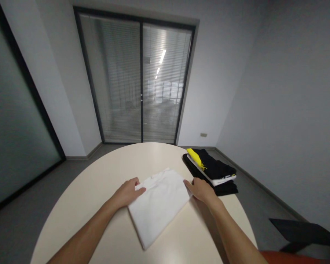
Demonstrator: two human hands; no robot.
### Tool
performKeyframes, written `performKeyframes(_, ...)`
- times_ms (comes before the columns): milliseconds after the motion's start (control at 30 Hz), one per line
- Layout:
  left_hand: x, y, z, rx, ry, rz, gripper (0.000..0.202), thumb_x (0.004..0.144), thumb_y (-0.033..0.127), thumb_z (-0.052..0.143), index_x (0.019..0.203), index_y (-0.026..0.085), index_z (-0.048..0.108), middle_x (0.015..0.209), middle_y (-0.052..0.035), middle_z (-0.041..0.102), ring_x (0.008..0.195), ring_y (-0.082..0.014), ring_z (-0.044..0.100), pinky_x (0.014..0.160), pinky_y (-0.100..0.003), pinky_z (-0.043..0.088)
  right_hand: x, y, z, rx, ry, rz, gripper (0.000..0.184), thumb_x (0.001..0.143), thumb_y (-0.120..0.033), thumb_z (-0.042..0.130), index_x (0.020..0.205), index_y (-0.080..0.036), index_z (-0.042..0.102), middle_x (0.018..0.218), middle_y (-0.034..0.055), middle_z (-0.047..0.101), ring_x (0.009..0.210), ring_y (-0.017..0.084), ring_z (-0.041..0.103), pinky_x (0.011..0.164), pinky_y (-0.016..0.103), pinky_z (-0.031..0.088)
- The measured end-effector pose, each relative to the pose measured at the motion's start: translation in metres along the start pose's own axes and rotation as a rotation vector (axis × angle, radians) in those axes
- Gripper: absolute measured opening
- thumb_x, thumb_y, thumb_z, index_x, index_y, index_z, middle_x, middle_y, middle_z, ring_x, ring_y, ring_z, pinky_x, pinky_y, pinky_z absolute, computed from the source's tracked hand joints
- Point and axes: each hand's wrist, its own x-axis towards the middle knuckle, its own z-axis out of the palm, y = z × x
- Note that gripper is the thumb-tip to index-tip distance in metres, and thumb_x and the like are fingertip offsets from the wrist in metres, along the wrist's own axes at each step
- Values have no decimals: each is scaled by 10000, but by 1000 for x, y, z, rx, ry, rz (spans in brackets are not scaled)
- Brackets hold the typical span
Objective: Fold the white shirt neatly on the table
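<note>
A folded white garment lies at an angle on the round table, its near corner pointing toward me. My left hand grips its left edge, thumb on top and the other fingers curled at the side or beneath. On the opposite edge my right hand pinches the cloth the same way, thumb over the top. The fingertips under the fabric are hidden. Just beyond my right hand sits a stack of folded clothes, black with a white layer between and a yellow patterned piece on top.
The cream round table reaches out ahead of me, its edge curving on both sides. At the lower right, a dark chair part and an orange surface stand beside it. A glass door with blinds is in the wall beyond.
</note>
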Motion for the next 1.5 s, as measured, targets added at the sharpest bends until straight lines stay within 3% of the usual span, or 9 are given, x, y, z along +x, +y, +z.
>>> performKeyframes(167,6,-10,3,-45,62,54,243,833,433,592,839,193,554,809,-17,652,732,-167,585,646,-248,369,4,6,0,103,-39,-65,478,891,-556,454,933,-135,676,905,156,724,880,283,691,756,340,473)
performKeyframes(367,5,-15,-6,-31,119,67,234,832,422,642,940,215,653,957,-37,700,857,-195,632,722,-255,394,-8,16,-12,220,-554,-236,525,861,-584,478,658,-130,645,654,118,679,598,217,651,596,287,466)
performKeyframes(533,3,-12,-8,31,189,166,213,851,387,656,1010,246,668,945,-22,665,884,-190,622,770,-268,411,-18,-9,-17,57,-28,-240,533,798,-669,568,930,-168,693,937,137,712,889,297,665,768,364,479)
performKeyframes(633,3,-9,-8,98,264,301,179,875,373,656,1001,247,673,947,-16,648,893,-180,605,789,-277,420,-15,-36,-10,154,142,-554,528,864,-570,562,1205,-168,613,1196,137,650,1140,280,580,977,378,422)
performKeyframes(767,1,-4,-12,195,350,552,151,897,357,656,925,209,657,914,-17,679,938,-199,577,812,-303,422,-1,-66,-4,182,19,-830,731,855,-588,583,1433,-160,448,1453,156,470,1381,311,363,1147,454,239)
performKeyframes(900,0,0,-12,209,388,692,176,903,373,648,899,198,643,897,-15,693,904,-195,580,810,-316,428,17,-82,-11,183,-183,-843,786,841,-642,571,1460,-182,428,1286,155,610,1156,299,574,986,411,412)
performKeyframes(1033,-1,1,-6,104,367,607,172,907,376,639,897,204,641,886,-6,694,869,-177,609,790,-298,446,26,-89,-22,149,-343,-839,571,851,-604,571,1241,-192,638,968,88,702,826,209,632,716,286,448)
performKeyframes(1200,1,-4,4,-101,299,324,284,939,411,535,1158,245,608,1098,-12,684,977,-172,641,872,-291,482,18,-83,-25,108,-436,-832,379,877,-461,560,1077,-166,691,952,81,701,804,196,612,672,264,428)
performKeyframes(1500,22,-42,26,133,355,158,527,1001,434,325,1317,79,555,1340,-164,580,1259,-271,514,1108,-437,370,11,-46,-79,290,-164,-685,384,917,-456,512,1132,-174,660,1082,86,681,905,204,612,808,289,457)
